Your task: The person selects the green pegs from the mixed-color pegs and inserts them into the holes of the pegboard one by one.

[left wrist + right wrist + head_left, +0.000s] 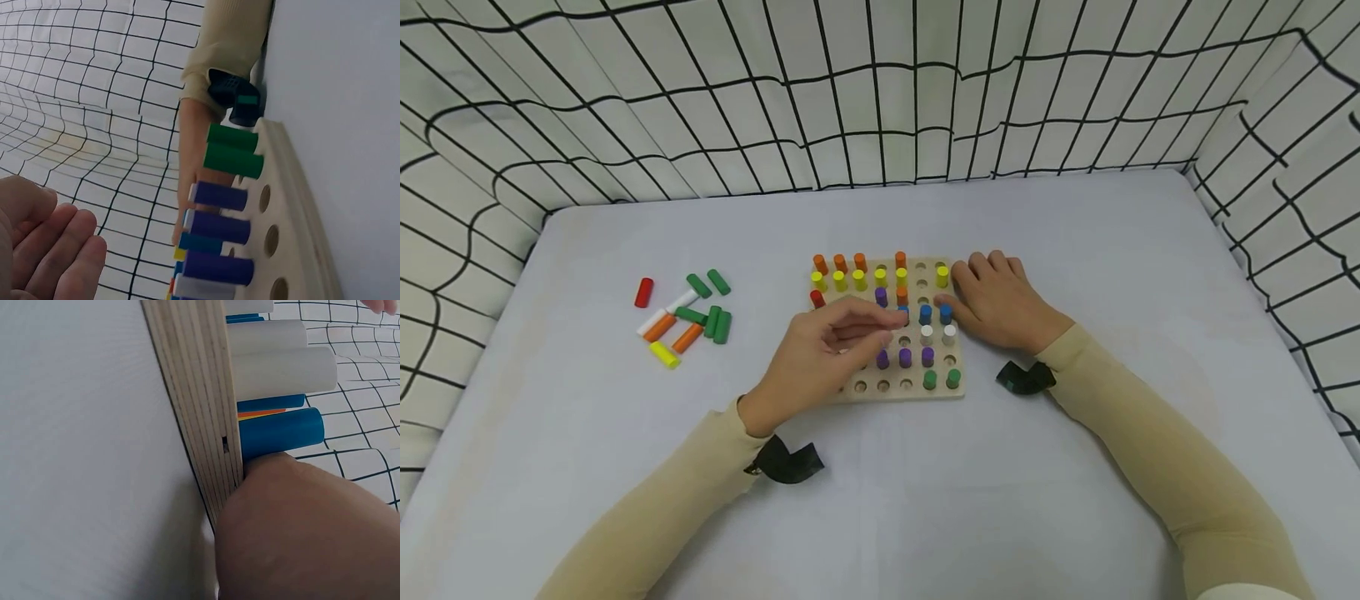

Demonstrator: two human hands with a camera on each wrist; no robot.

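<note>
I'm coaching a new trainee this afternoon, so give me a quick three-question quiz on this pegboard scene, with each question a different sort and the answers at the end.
1. Multiple choice: which colour is most common among the loose pegs lying left of the pegboard in the head view?
a) yellow
b) green
c) red

2. True or false: the right hand touches the edge of the pegboard.

3. Fill in the blank: in the pegboard row nearest the person, the two pegs standing at the right end are ____.

Key: 1. b; 2. true; 3. green.
</note>
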